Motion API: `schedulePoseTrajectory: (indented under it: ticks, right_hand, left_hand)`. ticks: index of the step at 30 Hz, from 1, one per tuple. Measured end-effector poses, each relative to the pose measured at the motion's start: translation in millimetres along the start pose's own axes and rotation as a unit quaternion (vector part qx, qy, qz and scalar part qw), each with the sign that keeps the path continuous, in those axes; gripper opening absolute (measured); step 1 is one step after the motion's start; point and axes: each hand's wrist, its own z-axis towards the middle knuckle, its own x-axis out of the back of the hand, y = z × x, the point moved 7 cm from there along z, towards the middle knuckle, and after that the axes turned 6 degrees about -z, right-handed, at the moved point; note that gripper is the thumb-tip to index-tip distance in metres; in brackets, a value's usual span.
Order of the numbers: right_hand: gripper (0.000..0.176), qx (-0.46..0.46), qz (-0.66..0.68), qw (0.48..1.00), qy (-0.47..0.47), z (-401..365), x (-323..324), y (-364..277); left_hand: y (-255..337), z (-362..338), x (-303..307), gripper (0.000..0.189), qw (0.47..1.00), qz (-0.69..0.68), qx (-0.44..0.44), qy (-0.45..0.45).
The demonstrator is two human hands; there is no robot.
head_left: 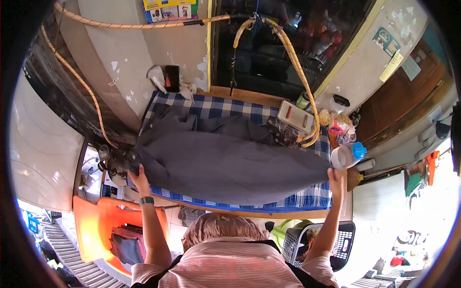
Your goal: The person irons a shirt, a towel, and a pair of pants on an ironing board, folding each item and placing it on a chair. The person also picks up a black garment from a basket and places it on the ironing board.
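A long dark grey garment (225, 163) lies stretched across a padded table covered in blue-and-white checked cloth (317, 196). Its exact kind is hard to make out; folds and a second layer show along its far side. My left hand (139, 179), with a watch on the wrist, grips the left end near the table's edge. At the opposite end, my right hand (335, 177) has its fingers closed on the narrowed right tip. Between my hands the near edge of the fabric hangs in a shallow curve.
A tray (296, 116) with small items sits atop a dark box-like object at the back right. An orange-wrapped hose (293, 53) loops overhead. Left stand an orange chair (91, 225) with folded clothes and a metal machine (109, 158); right, a laundry basket (343, 245) and blue-lidded container (358, 150).
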Motion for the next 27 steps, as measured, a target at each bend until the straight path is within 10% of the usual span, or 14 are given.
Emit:
schedulePoseTrajectory:
  ticks: [5, 9, 13, 15, 21, 27]
  right_hand:
    - [0.035, 0.063, -0.155, 0.986, -0.025, -18.3, -56.6, 68.1]
    - [0.039, 0.060, -0.251, 0.962, -0.090, -38.3, -56.7, 97.4]
    - [0.050, -0.020, -0.216, 0.967, -0.135, -37.7, -67.5, 125.9]
    - [0.051, -0.104, -0.138, 0.980, -0.096, -25.4, -66.6, 117.9]
    - [0.058, -0.046, -0.121, 0.991, -0.016, 42.1, -123.0, 98.6]
    - [0.052, 0.006, -0.054, 0.998, 0.006, 61.3, -124.1, 57.9]
  left_hand:
    - [-90.7, -12.9, 41.3, 0.048, 0.994, 0.000, 0.084, 0.075]
    - [-47.7, -7.0, 53.7, 0.046, 0.982, 0.179, -0.059, 0.018]
    - [-4.4, -43.9, 39.8, 0.044, 0.816, 0.486, 0.103, 0.295]
    - [80.5, -77.5, -49.8, 0.047, 0.825, 0.397, -0.384, 0.123]
    - [47.6, -124.2, -276.2, 0.047, 0.844, 0.247, -0.349, -0.323]
    - [10.1, -119.8, -361.4, 0.073, 0.868, 0.272, -0.245, -0.335]
